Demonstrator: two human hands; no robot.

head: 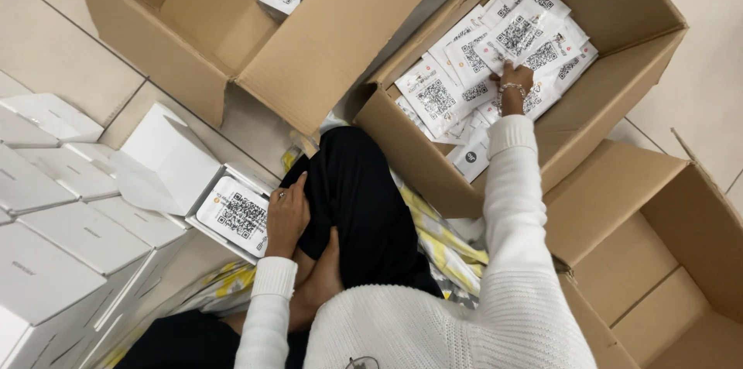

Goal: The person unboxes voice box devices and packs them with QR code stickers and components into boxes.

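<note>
I sit cross-legged on the floor in a white sweater and black trousers. My right hand (514, 78) reaches into a cardboard box (619, 98) ahead of me and rests on a heap of flat white packets (495, 51) printed with black square codes; whether the fingers have closed on one is hard to tell. My left hand (287, 216) lies on the edge of one such white packet (238, 214), which sits in an open white carton (174, 164) with its lid up, by my left knee.
Several closed white cartons (54, 214) are stacked at the left. Another open cardboard box (232, 20) with white packets stands ahead on the left, and an open cardboard box (665, 260) sits at my right. A yellow patterned cloth (441, 241) lies under me.
</note>
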